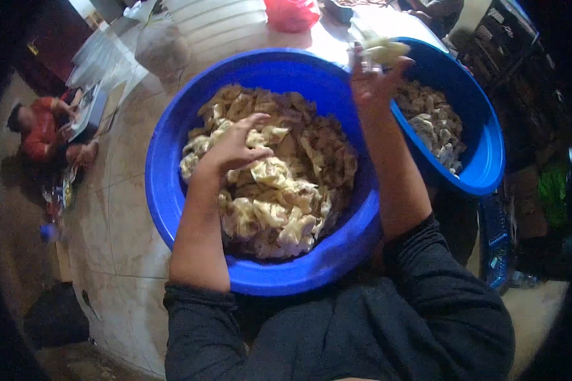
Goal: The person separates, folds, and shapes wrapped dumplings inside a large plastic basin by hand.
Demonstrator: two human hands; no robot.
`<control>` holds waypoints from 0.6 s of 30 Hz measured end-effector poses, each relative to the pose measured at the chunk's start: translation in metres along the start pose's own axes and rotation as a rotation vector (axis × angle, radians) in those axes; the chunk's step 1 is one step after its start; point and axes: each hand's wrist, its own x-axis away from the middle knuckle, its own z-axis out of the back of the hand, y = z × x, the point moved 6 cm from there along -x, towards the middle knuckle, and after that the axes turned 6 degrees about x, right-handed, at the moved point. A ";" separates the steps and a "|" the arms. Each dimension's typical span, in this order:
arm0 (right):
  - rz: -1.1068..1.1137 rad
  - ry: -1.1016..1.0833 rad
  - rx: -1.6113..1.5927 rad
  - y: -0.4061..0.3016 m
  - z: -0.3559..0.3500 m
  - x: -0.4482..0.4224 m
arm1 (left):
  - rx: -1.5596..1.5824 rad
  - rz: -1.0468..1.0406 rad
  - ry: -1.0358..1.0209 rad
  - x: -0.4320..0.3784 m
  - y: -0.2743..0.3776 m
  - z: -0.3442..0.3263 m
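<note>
A large blue plastic basin (159, 166) stands in front of me, holding a heap of soft, cream-coloured pieces (271, 205) whose exact kind I cannot tell. Over the left part of this heap, my left hand (236, 145) has its thumb and fingers apart, close to or touching the pieces. My right hand (379, 78) is raised above the basin's far right rim, with a few pale yellowish pieces (386, 51) in its fingers; hand and pieces are blurred. A lighter blue tub (493, 157) adjoins on the right and contains more of the same kind of pieces (434, 119).
A person in red (40, 124) sits on the tiled floor (133, 205) at the left, hands at a light-coloured tray (88, 114). Beyond the basin lies a red plastic bag (293, 14). Part of another person (434, 9) shows at the upper right. Dark crates (498, 57) line the right side.
</note>
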 end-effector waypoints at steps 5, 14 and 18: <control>-0.228 0.235 0.409 0.027 0.008 0.019 | -0.418 0.214 -0.342 0.012 0.000 -0.045; -0.889 -0.836 2.201 0.109 0.061 0.065 | -0.581 0.220 -0.358 -0.009 -0.020 -0.061; -0.726 -0.921 2.098 0.124 0.029 0.061 | 0.406 0.176 0.039 -0.002 -0.024 -0.006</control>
